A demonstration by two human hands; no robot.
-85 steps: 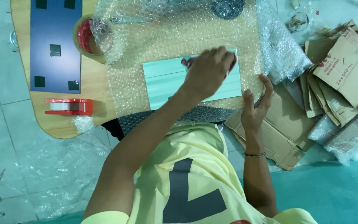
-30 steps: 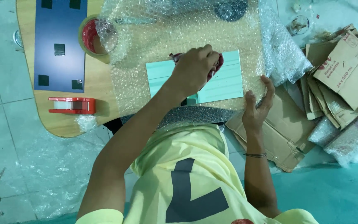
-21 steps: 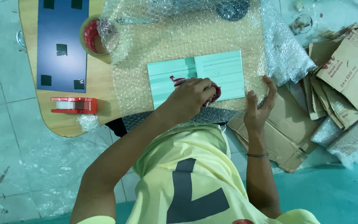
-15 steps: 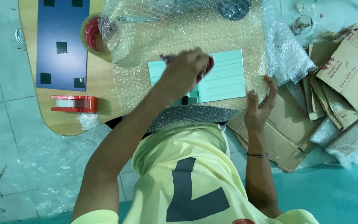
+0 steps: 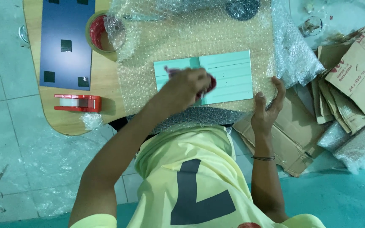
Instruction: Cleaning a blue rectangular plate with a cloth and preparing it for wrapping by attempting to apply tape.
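Observation:
Two pale green flat panels (image 5: 229, 76) lie side by side on a sheet of bubble wrap (image 5: 191, 38) spread over a wooden table (image 5: 106, 86). My left hand (image 5: 184, 86) is on the seam between the panels, closed around a small red object (image 5: 210, 83) that peeks out under the fingers. I cannot tell what the object is. My right hand (image 5: 267, 110) rests at the right edge of the bubble wrap, just past the right panel's corner. Its fingers are spread and pressed against the wrap.
A red tape dispenser (image 5: 79, 102), a roll of brown tape (image 5: 99, 33) and a dark blue panel (image 5: 66, 42) sit at the table's left. Flattened cardboard boxes (image 5: 351, 71) and wrapped bundles (image 5: 360, 143) pile up on the floor to the right.
My left hand has swept the red object back and forth over the green panels, from the right panel toward the left one. My right hand has stayed at the wrap's edge.

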